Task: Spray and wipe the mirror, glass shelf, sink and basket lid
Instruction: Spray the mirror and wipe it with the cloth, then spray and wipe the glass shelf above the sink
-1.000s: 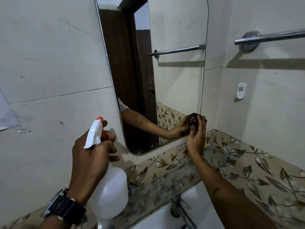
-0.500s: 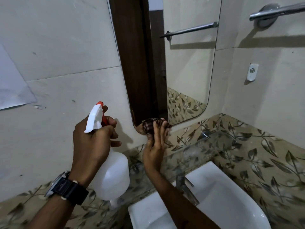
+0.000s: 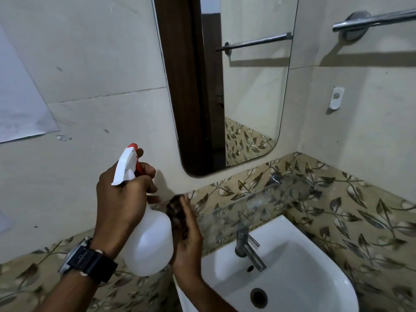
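A person stood at a bathroom basin with the left hand (image 3: 122, 199) wrapped firmly around the neck of a white spray bottle (image 3: 144, 235), a finger curled by its red trigger (image 3: 139, 167) and the nozzle facing the tiled wall. Just to the right of that grip, and partly hidden behind the bottle's body, the right hand (image 3: 188, 239) lay almost flat with its fingers extended, pressing a dark wad of cloth (image 3: 176, 213) against the left end of the glass shelf (image 3: 265, 202). Whether the fingers had actually closed around the cloth could not be told; it looked pinned under the palm rather than clenched. Above and to the right of both hands hung the mirror (image 3: 247, 91), out of reach of the cloth, while the white sink (image 3: 299, 273) and its steel tap (image 3: 245, 244) sat below the wiping hand. No basket lid was in sight. The likely trouble from here: the bottle hung close over the wiping hand, so a sweep along the shelf could knock it, and a loosely held cloth might slip off the glass edge into the basin.
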### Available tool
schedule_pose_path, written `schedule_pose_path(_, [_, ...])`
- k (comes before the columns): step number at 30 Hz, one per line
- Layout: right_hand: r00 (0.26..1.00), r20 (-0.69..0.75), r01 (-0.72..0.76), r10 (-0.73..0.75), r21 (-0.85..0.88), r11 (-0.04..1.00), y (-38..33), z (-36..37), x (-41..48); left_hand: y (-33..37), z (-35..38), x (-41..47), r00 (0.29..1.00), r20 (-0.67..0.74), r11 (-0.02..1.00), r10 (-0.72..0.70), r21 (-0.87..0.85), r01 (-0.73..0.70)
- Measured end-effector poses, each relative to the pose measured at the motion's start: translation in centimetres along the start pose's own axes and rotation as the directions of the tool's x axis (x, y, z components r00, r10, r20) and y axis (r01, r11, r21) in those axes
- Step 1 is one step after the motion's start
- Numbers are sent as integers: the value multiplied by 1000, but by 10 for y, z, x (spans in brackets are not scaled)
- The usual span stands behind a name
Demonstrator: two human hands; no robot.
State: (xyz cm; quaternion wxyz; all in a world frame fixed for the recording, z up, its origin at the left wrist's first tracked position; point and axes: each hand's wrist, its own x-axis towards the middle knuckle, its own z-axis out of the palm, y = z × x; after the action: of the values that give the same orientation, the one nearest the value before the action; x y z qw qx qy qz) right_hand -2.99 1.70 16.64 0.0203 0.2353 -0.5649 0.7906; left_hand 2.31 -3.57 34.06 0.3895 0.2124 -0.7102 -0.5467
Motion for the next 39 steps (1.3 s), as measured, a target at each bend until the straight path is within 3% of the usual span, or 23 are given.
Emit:
schedule_pose_path(3, [992, -118, -43, 37, -45, 998, -4, -44, -18, -12, -1, -9, 999, 35, 999, -31, 11, 30])
schedule_pose_path(9, [965, -238, -105, 108, 26, 994, -2, -123, -41, -57, 12, -38, 995, 28, 994, -95, 49, 93])
schedule_pose_path(11, [962, -254, -119, 105, -41, 992, 5, -138, -37, -75, 21, -52, 990, 26, 988, -135, 76, 133])
schedule_pose_path(13, [968, -235, -129, 91, -152, 980, 5, -149, -26, -91, 29, -67, 983, 28, 979, -181, 102, 177])
schedule_pose_path(17, [991, -94, 43, -93, -433, 900, -8, -163, 9, -117, 39, -90, 967, 37, 960, -252, 135, 245])
schedule_pose_path(21, [991, 18, 122, -135, -556, 822, -19, -172, 39, -128, 40, -97, 960, 26, 949, -277, 167, 269])
schedule_pose_path(25, [982, 84, 186, -168, -582, 791, -23, -179, 45, -139, 37, -98, 956, 10, 937, -294, 199, 286])
schedule_pose_path(35, [988, 120, 147, -93, -596, 789, -19, -176, 32, -169, 28, -134, 899, 5, 870, -437, 256, 422])
schedule_pose_path(39, [990, 116, 131, -76, -586, 800, -18, -173, 27, -174, 24, -143, 912, 4, 853, -409, 357, 381])
